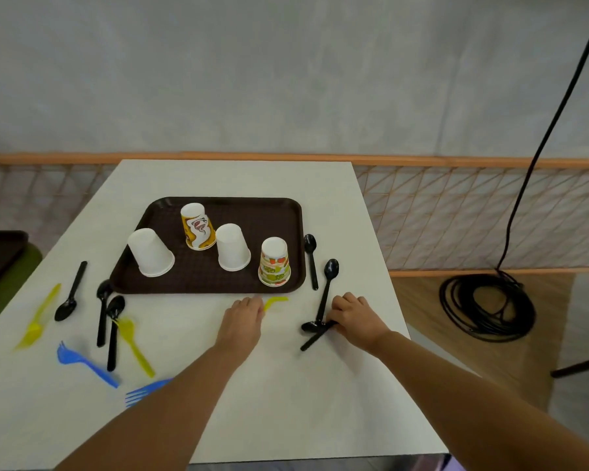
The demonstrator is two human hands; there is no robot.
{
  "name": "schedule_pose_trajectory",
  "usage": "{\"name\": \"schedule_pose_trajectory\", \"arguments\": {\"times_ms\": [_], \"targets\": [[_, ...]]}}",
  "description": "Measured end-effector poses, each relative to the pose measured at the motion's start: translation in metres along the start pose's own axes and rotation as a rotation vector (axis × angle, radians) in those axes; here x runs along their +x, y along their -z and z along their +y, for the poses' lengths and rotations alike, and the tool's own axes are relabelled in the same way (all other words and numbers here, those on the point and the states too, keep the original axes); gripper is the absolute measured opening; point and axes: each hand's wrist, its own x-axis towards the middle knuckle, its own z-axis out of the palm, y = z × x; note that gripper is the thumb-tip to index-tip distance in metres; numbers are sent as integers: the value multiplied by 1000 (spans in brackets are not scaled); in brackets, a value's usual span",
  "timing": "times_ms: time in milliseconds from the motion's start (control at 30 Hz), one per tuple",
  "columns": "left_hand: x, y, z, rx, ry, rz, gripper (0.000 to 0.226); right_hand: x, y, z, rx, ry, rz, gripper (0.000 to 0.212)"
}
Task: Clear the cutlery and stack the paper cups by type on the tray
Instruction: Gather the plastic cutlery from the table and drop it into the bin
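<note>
A dark brown tray (286, 212) on the white table holds several upside-down paper cups: two plain white cups (150, 253) (232, 248), a yellow patterned cup (198, 227) and a green-and-orange patterned cup (274, 263). My left hand (244, 317) lies palm down just in front of the tray, its fingers on a yellow utensil (276, 300) whose end sticks out. My right hand (351, 316) grips black spoons (325, 294) that cross at the fingers. One more black spoon (310, 260) lies beside the tray's right edge.
Loose cutlery lies at the left: black spoons (70, 294) (113, 331), yellow pieces (38, 317) (133, 345) and blue forks (82, 363) (147, 390). Another tray (0, 253) sits at the far left. A coiled black cable (487, 307) lies on the floor beyond the table's right edge.
</note>
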Motion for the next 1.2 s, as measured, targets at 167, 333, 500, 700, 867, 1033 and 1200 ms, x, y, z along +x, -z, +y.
{"name": "schedule_pose_trajectory", "arguments": {"times_ms": [167,333,500,700,867,1033,1200], "targets": [[-6,11,7,-543,200,155,7,4,8,-15,81,-108,72,32],[0,22,18,-1076,550,169,17,16,29,-55,695,-357,111,21],[-9,38,36,-1324,726,-120,40,24,50,-105,1026,-418,92,13],[-13,52,24,-1435,700,-275,41,31,63,-150,986,-341,97,26],[-13,60,12,-1539,828,-274,23,23,71,-162,1010,-337,32,29],[-11,56,10,-1724,894,-137,28,12,75,-143,1069,-360,47,29],[2,60,9,-1780,889,-135,29,22,61,-90,1208,-627,161,16]]}}
